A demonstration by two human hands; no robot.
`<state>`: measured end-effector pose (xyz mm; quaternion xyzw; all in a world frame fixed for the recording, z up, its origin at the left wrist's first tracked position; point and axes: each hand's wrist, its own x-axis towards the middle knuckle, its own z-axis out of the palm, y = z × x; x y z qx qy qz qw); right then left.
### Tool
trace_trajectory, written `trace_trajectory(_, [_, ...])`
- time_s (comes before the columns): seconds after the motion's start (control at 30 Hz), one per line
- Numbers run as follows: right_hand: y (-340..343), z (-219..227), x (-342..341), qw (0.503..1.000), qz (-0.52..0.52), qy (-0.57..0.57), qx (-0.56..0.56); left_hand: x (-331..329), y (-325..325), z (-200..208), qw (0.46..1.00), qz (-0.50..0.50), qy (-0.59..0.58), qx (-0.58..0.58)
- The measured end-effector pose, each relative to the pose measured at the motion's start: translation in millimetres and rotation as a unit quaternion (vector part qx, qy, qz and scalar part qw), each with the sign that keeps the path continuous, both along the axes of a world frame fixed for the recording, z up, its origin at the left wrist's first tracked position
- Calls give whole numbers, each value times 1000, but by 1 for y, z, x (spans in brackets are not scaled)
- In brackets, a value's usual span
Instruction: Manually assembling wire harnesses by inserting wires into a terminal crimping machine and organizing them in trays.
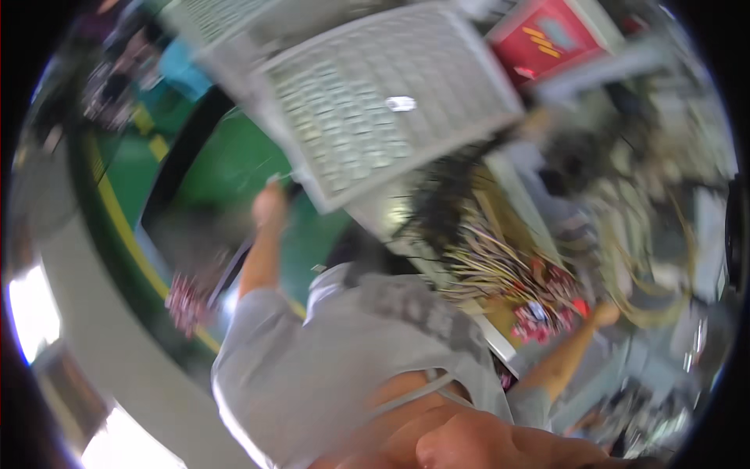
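Note:
My left hand (270, 206) is stretched out beyond the near left corner of a large pale tray (422, 173). Its fingers look closed, and a small pale bit shows at their tips, too smeared to name. Rows of small pale parts (344, 125) fill the tray's left side, and a white oval piece (401, 103) lies near its middle. At the right, my right hand (604, 314) is beside a bundle of wires (500, 262) with red and pink ends. A red piece (580, 307) sits right by its fingers, which motion blurs.
Beyond the tray stands a red box (551, 47) with yellow marks. More cables (644, 305) hang at the right. On the left, a dark-framed stand (183, 148) stands over green floor with a yellow line (117, 215). A second tray (223, 16) is at the far edge.

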<state>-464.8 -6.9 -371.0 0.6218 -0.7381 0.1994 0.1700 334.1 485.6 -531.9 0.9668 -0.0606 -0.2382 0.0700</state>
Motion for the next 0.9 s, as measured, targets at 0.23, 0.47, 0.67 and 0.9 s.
trace_trajectory(0.23, [22, 13, 62, 959, 92, -220, -153, 17, -17, -5, 982, 187, -22, -24])
trace_trajectory(0.47, [23, 30, 77, 976, 97, -133, -140, 5, -24, 6, 983, 166, -82, 1])
trace_trajectory(0.67, [21, 30, 86, 976, -23, -195, -97, 4, -13, 2, 982, 151, -79, -75])
trace_trajectory(0.9, [25, 40, 110, 992, -102, 6, -78, 5, -25, -29, 990, 120, -79, -13])
